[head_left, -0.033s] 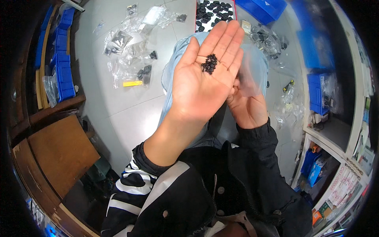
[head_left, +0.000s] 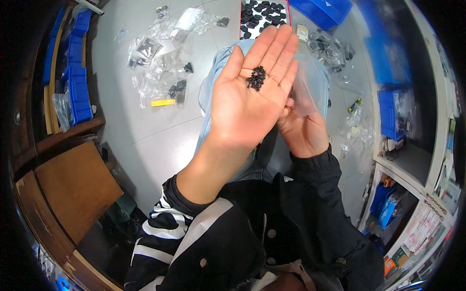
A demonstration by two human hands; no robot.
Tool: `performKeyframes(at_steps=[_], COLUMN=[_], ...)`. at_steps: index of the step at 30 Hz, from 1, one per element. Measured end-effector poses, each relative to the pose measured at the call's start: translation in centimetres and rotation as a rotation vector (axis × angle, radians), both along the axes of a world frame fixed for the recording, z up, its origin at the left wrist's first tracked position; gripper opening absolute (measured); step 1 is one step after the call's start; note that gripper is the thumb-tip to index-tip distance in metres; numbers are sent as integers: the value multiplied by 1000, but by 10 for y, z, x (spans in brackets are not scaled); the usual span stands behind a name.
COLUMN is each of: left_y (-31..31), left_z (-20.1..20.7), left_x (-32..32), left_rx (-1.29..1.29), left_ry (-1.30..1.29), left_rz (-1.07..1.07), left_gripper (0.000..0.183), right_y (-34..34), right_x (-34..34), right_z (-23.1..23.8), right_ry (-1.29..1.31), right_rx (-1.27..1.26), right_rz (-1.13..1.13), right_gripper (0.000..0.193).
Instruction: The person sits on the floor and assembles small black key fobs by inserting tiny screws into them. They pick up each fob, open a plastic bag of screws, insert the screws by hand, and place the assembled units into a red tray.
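Observation:
My left hand (head_left: pixel 245 104) is held palm up with its fingers stretched out flat. On the palm, near the base of the fingers, rests a small heap of tiny black screws (head_left: pixel 256 78); their exact shape is hard to make out. Just right of it and partly behind it is my right hand (head_left: pixel 308 133), palm up with curled fingers. It grips a clear plastic bag (head_left: pixel 306 92) that stands up beside the left fingers. Some right fingertips are hidden behind the left hand. Below both hands lies light blue cloth (head_left: pixel 209 92).
Ahead sits a red-edged box (head_left: pixel 241 22) of black parts, beside a blue bin (head_left: pixel 323 12). Clear bags of parts (head_left: pixel 165 68) and a yellow strip (head_left: pixel 162 103) lie on the left floor, more bags (head_left: pixel 330 48) on the right. Shelves with blue bins (head_left: pixel 77 72) flank me.
My left hand and the screws on it have shifted very slightly to the left. The plastic bag has moved a little in my right hand.

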State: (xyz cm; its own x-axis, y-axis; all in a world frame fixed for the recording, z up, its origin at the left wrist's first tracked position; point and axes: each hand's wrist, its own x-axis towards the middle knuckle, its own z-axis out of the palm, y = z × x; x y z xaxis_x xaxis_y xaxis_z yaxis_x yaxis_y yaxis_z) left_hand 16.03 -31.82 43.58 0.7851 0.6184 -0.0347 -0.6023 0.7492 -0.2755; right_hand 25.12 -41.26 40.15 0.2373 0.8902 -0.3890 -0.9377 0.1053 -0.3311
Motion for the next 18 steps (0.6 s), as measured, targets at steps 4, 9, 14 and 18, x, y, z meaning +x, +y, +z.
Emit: performKeyframes(at_steps=[4, 9, 14, 18], left_y=[5, 9, 10, 39], left_z=[-15, -26, -20, -10], left_x=[-13, -55, -61, -56], left_rx=[-54, 23, -141, -107], left_ry=[77, 11, 219, 213], left_rz=[-14, -228, -135, -47], left_gripper=[41, 37, 37, 37], right_y=[-10, -23, -12, 7], right_x=[3, -3, -3, 16], right_z=[-9, -4, -1, -28], right_ry=[200, 277, 184, 75], right_rx=[104, -69, -198, -139], right_rz=[133, 274, 171, 130], right_gripper=[33, 29, 32, 33])
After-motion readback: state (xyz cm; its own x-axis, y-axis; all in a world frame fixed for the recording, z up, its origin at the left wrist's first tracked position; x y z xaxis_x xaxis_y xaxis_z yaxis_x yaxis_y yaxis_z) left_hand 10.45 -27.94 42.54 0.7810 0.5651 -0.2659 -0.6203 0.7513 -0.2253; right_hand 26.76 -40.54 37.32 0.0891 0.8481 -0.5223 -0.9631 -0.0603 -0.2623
